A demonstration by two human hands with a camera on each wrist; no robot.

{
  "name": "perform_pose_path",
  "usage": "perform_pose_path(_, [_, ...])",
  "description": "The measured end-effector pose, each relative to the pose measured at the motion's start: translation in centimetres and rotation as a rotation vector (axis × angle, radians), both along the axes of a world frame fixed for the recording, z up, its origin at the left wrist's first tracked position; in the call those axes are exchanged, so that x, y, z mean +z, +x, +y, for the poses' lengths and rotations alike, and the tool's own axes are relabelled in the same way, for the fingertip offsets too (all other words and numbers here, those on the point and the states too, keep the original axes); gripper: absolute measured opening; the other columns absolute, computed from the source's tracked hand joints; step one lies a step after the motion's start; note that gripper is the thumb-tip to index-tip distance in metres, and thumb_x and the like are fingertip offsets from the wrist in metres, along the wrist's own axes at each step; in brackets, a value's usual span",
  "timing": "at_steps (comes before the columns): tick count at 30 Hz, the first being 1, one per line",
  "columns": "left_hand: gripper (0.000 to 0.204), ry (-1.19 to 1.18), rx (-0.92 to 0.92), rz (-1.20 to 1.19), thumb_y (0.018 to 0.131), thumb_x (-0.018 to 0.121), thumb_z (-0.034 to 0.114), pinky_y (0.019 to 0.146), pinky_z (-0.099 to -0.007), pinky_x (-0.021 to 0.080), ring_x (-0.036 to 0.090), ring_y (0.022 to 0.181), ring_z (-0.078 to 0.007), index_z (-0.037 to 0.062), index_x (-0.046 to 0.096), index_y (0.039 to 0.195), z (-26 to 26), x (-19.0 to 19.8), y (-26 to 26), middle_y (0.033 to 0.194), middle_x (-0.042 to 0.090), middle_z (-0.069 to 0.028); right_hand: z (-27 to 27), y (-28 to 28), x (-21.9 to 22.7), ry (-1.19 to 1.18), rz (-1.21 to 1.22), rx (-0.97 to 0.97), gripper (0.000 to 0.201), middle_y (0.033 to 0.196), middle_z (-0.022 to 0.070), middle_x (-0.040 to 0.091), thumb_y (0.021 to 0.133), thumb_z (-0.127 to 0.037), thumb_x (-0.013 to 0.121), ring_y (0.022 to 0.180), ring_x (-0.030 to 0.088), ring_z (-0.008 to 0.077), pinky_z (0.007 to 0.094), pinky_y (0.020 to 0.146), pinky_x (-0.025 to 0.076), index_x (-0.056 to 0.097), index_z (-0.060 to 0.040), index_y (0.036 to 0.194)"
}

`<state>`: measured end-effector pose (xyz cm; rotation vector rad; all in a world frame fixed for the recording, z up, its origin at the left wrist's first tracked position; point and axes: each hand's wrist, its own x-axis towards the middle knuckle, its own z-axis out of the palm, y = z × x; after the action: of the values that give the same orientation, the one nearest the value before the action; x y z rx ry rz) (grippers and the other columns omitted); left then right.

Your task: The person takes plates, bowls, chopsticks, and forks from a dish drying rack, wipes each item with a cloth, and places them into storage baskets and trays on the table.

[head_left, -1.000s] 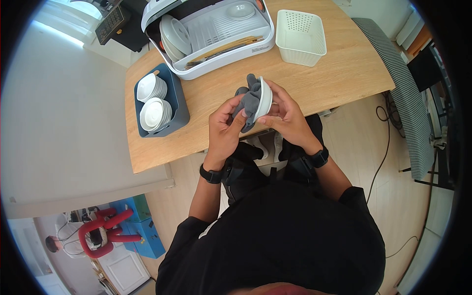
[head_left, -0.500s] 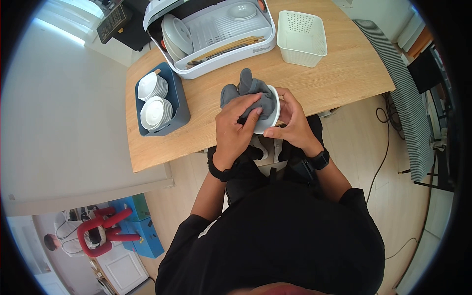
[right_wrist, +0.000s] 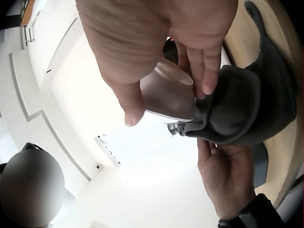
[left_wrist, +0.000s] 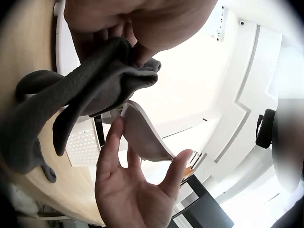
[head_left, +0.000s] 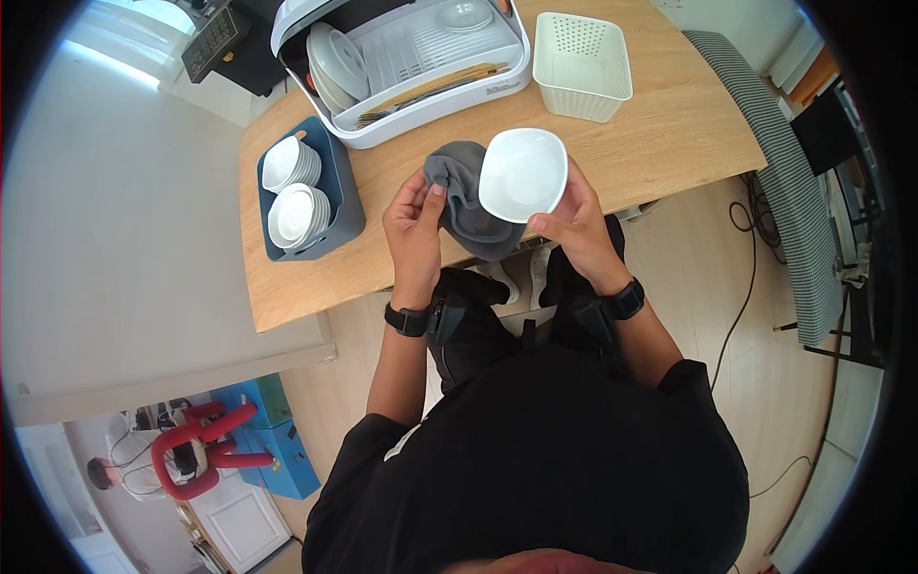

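A white, rounded-square bowl (head_left: 524, 174) is tilted so its inside faces up toward the head camera. My right hand (head_left: 585, 234) grips it by the rim and side, thumb on the near edge and fingers behind. The right wrist view shows the underside of the bowl (right_wrist: 166, 92) between thumb and fingers. My left hand (head_left: 414, 234) pinches a dark grey cloth (head_left: 469, 196), which hangs in folds beside the bowl's left edge. In the left wrist view the cloth (left_wrist: 95, 80) droops from the fingers, with the bowl (left_wrist: 145, 133) just beyond it.
On the wooden table (head_left: 402, 182), a blue-grey bin (head_left: 346, 206) at left holds two stacks of white bowls (head_left: 298, 215). Behind stands an open white dish box (head_left: 430, 110) with plates and chopsticks. A cream perforated basket (head_left: 583, 81) sits at back right.
The cloth has come out of the bowl and moved left with my left hand. My right hand has turned the bowl from edge-on to inside-up.
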<state>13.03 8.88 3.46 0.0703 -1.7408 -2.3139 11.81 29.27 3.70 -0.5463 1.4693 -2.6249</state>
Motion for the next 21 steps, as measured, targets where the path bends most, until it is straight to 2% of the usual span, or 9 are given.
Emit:
perform_pose_path(1, [0.037,0.105,-0.037,-0.015,0.096,0.062,0.006,0.089,-0.023,0.05,0.064,0.102,-0.0125,-0.0068,0.054,0.13,0.1,-0.3,0.0,0.117,0.067,-0.0115,-0.2,0.0,0.0,0.001,0.001,0.002,0.085,0.136,0.0131,0.05,0.077,-0.008,0.08,0.128,0.048,0.0217,0.0374,0.107,0.04,0.031,0.0005,0.146])
perform_pose_path(3, [0.038,0.121,-0.033,-0.028,0.095,0.062,0.006,0.088,-0.0237,0.05,0.064,0.102,-0.0127,-0.0065,0.054,0.13,0.4,-0.7,0.1,0.117,0.066,-0.0118,-0.6,0.2,-0.4,0.055,0.018,0.018,0.089,0.136,0.0169,0.051,0.079,-0.005,0.078,0.124,0.053,0.0238,0.0367,0.101,0.047,0.024,-0.0024,0.149])
perform_pose_path(6, [0.039,0.142,-0.035,-0.053,0.095,0.063,0.006,0.088,-0.0246,0.051,0.064,0.103,-0.0132,-0.0061,0.053,0.131,0.5,-0.7,0.3,0.118,0.066,-0.0123,-0.4,-0.1,-1.5,0.103,-0.054,0.035,0.094,0.136,0.02,0.052,0.08,-0.003,0.078,0.119,0.058,0.0247,0.0355,0.096,0.051,0.017,-0.0051,0.152])
perform_pose_path(9, [0.041,0.142,-0.044,-0.062,0.094,0.064,0.006,0.088,-0.0251,0.052,0.064,0.103,-0.0138,-0.0058,0.053,0.131,0.5,-0.5,0.4,0.118,0.066,-0.0126,-0.3,0.2,-0.7,0.088,-0.089,0.055,0.101,0.135,0.0207,0.053,0.079,-0.001,0.078,0.117,0.058,0.024,0.0351,0.096,0.051,0.011,-0.0056,0.154])
perform_pose_path(16, [0.042,0.192,-0.049,-0.106,0.091,0.066,0.002,0.089,-0.0267,0.053,0.064,0.104,-0.0147,-0.0053,0.053,0.13,0.5,-0.6,0.4,0.118,0.065,-0.0126,-0.3,0.2,-0.4,0.243,0.073,0.0,0.105,0.136,0.0172,0.053,0.075,-0.001,0.082,0.119,0.057,0.0206,0.0328,0.095,0.05,0.013,-0.0026,0.155])
perform_pose_path(19, [0.04,0.184,-0.048,-0.111,0.091,0.065,0.002,0.089,-0.0272,0.053,0.064,0.104,-0.0146,-0.0048,0.054,0.129,0.6,-0.9,0.4,0.117,0.066,-0.0121,-0.2,0.2,-0.4,0.341,0.085,0.0,0.104,0.137,0.0157,0.052,0.071,-0.004,0.086,0.12,0.057,0.0205,0.0333,0.096,0.049,0.021,-0.0017,0.152])
perform_pose_path(21, [0.039,0.207,-0.038,-0.118,0.092,0.064,0.002,0.089,-0.0273,0.053,0.064,0.104,-0.0146,-0.0045,0.054,0.129,0.4,-0.9,0.4,0.117,0.066,-0.0119,-0.3,0.0,-0.7,0.448,0.236,-0.128,0.104,0.136,0.0169,0.054,0.065,-0.009,0.091,0.118,0.059,0.0217,0.0338,0.095,0.05,0.029,-0.0014,0.147])
